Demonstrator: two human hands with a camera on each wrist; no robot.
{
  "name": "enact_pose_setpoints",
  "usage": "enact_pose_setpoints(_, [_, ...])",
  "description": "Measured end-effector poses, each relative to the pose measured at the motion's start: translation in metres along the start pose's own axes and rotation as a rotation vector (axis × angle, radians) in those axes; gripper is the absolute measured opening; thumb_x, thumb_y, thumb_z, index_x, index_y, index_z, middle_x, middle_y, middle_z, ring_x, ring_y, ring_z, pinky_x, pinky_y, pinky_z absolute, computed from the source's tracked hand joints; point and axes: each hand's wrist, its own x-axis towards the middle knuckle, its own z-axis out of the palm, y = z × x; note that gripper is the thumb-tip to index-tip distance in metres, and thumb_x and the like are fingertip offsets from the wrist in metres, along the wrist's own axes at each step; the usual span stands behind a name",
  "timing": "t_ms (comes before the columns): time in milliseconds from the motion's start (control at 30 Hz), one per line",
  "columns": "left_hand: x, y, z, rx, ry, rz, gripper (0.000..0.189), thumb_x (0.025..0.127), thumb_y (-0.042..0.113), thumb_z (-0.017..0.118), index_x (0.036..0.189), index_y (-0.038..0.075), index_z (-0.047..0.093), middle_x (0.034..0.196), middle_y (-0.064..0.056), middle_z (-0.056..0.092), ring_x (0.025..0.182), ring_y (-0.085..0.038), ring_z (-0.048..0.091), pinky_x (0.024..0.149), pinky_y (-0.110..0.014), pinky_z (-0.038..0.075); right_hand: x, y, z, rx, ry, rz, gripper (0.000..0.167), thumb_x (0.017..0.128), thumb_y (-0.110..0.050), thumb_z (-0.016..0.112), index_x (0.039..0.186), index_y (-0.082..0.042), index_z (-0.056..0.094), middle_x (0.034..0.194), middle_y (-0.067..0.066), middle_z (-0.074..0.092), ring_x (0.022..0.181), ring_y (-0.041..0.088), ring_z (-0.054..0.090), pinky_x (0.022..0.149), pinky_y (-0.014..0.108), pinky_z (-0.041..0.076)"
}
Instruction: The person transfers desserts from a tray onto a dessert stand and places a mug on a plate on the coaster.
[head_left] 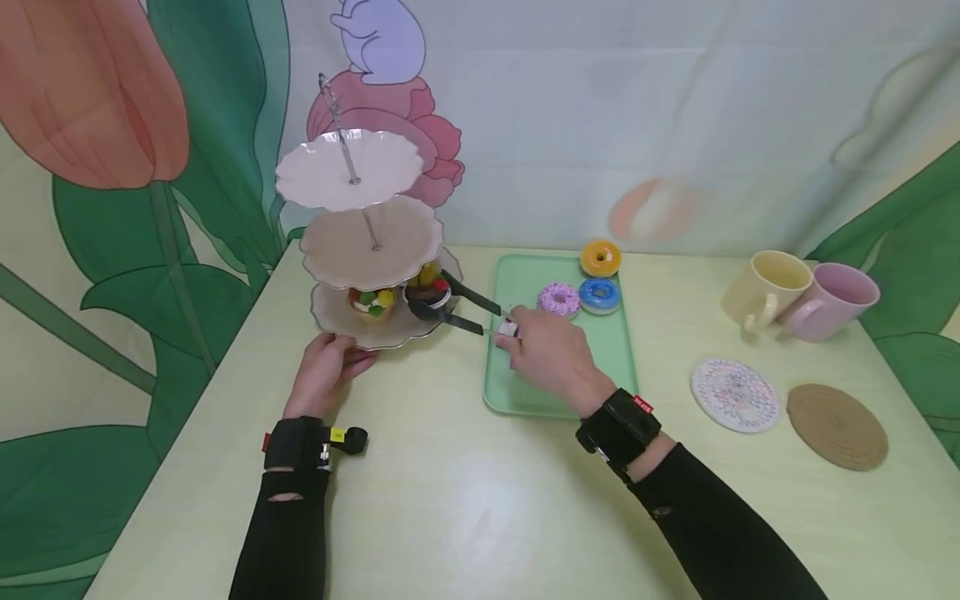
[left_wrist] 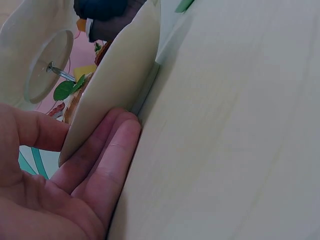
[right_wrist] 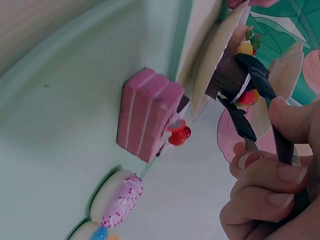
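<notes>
At the left stands a three-tier serving stand with scalloped plates. My left hand [head_left: 322,375] pinches the rim of its bottom plate [head_left: 330,317], thumb above and fingers beneath, as the left wrist view shows. With my right hand [head_left: 551,354] I grip black-tipped tongs [head_left: 467,292]. Between the tong tips is a dark chocolate cupcake [right_wrist: 229,76] topped with fruit, over the bottom plate; whether it touches the plate I cannot tell. Beside it on that plate sits a fruit-topped tart [head_left: 372,306], partly hidden by the middle plate [head_left: 337,258].
Right of the stand lies a green tray [head_left: 517,402] with a pink cake slice [right_wrist: 145,115], a pink donut [head_left: 548,300], a blue donut [head_left: 600,307] and a yellow donut [head_left: 588,260]. Farther right are a yellow mug [head_left: 757,287], a pink mug [head_left: 836,304] and two round coasters [head_left: 735,396].
</notes>
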Motion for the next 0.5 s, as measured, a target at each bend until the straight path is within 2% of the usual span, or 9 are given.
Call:
enact_pose_setpoints(233, [0.001, -0.001, -0.002, -0.005, 0.003, 0.005, 0.043, 0.099, 0.021, 0.038, 0.140, 0.008, 0.031, 0.116, -0.009, 0.051, 0.103, -0.022, 0.060, 0.091, -0.031, 0.054, 0.006, -0.009, 0.015, -0.038, 0.012, -0.034, 0.031, 0.094, -0.044, 0.053, 0.092, -0.013, 0.054, 0.068, 0.000, 0.051, 0.054, 0.015, 0.047, 0.038, 0.026, 0.036])
enact_pose_setpoints(500, [0.002, 0.000, -0.001, 0.004, 0.003, 0.001, 0.043, 0.099, 0.023, 0.039, 0.140, 0.009, 0.032, 0.115, -0.008, 0.052, 0.102, -0.022, 0.060, 0.091, -0.031, 0.054, 0.016, -0.014, 0.024, -0.033, 0.017, -0.017, 0.037, 0.095, -0.041, 0.052, 0.107, -0.008, 0.058, 0.070, 0.001, 0.053, 0.055, 0.016, 0.049, 0.040, 0.026, 0.038])
